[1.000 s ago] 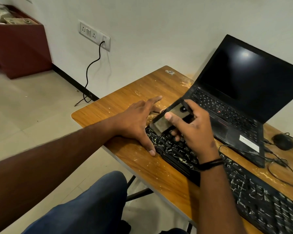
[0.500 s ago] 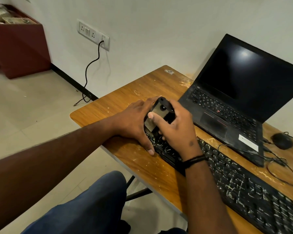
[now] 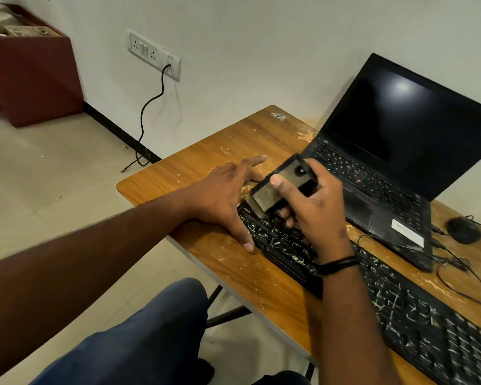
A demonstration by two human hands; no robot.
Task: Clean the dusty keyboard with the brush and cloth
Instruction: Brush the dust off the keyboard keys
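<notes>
A wooden table [image 3: 206, 173] flecked with pale dust stands by a white wall; on it lies the long black keyboard [image 3: 400, 309] (keys streaked with whitish grime). At its left end the right hand [image 3: 314, 209] grips a black block-shaped brush [image 3: 278, 187], bristles down on the keys. The left hand [image 3: 225, 195] lies flat, fingers spread, against the keyboard's left edge. Behind sits an open black laptop [image 3: 400, 151], with a black mouse [image 3: 463, 230] beside it
</notes>
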